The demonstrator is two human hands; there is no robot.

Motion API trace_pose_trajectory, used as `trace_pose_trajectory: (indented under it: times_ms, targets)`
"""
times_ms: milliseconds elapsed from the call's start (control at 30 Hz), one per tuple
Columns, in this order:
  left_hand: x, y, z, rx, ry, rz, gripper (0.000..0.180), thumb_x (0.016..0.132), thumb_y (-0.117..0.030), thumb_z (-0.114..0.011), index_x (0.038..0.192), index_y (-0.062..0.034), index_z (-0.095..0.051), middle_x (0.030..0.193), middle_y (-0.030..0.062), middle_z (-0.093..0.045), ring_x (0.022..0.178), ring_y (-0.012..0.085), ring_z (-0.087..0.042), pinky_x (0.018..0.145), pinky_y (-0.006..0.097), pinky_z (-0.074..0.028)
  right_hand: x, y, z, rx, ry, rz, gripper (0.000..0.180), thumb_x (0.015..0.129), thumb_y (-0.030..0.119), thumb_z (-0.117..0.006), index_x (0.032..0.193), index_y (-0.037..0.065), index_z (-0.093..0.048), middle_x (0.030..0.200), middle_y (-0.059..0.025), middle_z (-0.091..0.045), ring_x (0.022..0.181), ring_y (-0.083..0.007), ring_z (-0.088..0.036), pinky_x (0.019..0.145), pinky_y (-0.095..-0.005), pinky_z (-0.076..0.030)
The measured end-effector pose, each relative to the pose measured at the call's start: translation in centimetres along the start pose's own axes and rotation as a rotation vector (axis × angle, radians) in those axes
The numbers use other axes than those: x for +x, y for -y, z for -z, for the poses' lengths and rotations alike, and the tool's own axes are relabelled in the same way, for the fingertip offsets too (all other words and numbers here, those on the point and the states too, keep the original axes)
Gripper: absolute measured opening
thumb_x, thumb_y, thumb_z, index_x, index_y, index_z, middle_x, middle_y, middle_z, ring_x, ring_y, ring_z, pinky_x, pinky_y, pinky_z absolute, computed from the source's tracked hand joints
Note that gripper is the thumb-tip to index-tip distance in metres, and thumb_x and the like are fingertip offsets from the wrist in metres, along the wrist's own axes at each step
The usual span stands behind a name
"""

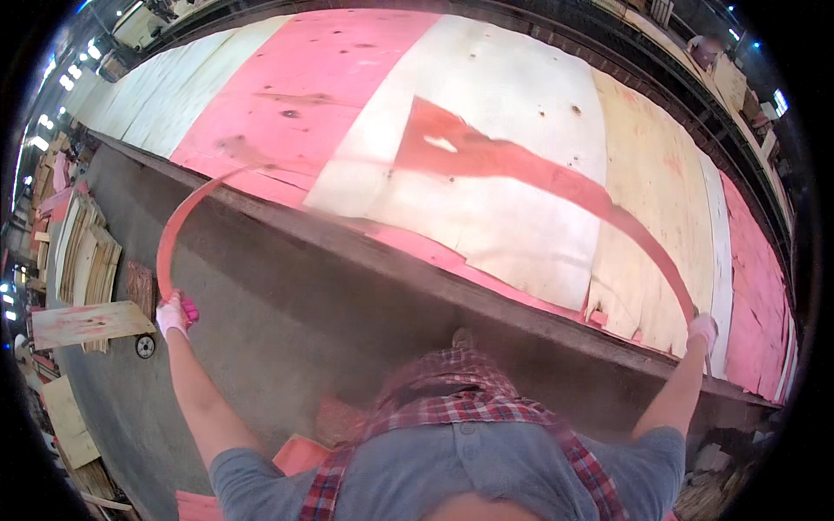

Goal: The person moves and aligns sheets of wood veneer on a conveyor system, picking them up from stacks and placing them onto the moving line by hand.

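Note:
My left hand (176,314), in a pink-and-white glove, is closed round the end of a narrow red veneer strip (172,234) that arches up and away over the table edge. Far to the right, my gloved right hand (702,328) grips the end of another length of red veneer (556,178). This length widens into a ragged, torn part with a hole, held above the pale sheets. A thin blurred line runs between the two lengths; I cannot tell whether they are one piece. Beneath them lie pink veneer sheets (304,82), white veneer sheets (495,78) and a tan sheet (651,165).
The long table's near edge (382,252) crosses in front of me. On the left stand a wheeled cart (146,347) with a board (91,325) and stacked veneer (87,247). Red scraps (300,453) lie near my left side. Another person (705,52) is at the far right.

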State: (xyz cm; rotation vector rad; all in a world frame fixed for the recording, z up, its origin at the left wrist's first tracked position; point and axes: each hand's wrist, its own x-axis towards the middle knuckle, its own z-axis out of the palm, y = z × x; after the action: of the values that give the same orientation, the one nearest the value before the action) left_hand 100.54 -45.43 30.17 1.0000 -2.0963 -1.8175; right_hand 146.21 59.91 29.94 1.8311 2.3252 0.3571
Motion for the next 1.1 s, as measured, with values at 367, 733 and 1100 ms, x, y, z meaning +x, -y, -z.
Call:
trace_pose_trajectory:
  times_ms: [367,733,1100]
  targets:
    - [-16.6,-1.5,-27.7,0.037,0.698,0.203,0.029,0.084,-0.026,-0.061,0.104,-0.0062,-0.056,0.076,0.0101,-0.063,0.052,0.0197,-0.058,0.045,0.034,-0.05,0.1,15.5,-3.3,0.678,0.84,0.422,0.025,0.071,0.018,-0.064,0.089,0.001,-0.064,0.067,-0.0089,-0.063,0.055,-0.0173,-0.061,0.049,-0.0301,-0.049]
    - [-21.6,11.9,-40.5,0.128,1.05,-0.314,0.026,0.085,-0.024,-0.059,0.098,-0.0013,-0.058,0.084,0.0097,-0.065,0.067,0.0161,-0.062,0.06,0.03,-0.051,-1.0,28.5,3.7,1.075,-0.443,0.233,0.041,0.088,0.027,-0.047,0.12,0.003,-0.049,0.111,-0.0053,-0.059,0.067,-0.0099,-0.054,0.064,-0.0242,-0.045]
    - [-19.6,-0.2,-36.8,1.415,1.782,-0.188,0.037,0.076,-0.046,-0.065,0.09,-0.0122,-0.064,0.063,0.0008,-0.063,0.053,0.0092,-0.058,0.049,0.024,-0.048,-18.7,38.6,7.9,2.261,1.149,0.342,0.046,0.09,0.038,-0.05,0.125,0.01,-0.045,0.125,-0.0104,-0.05,0.057,-0.0029,-0.044,0.047,-0.0146,-0.034]
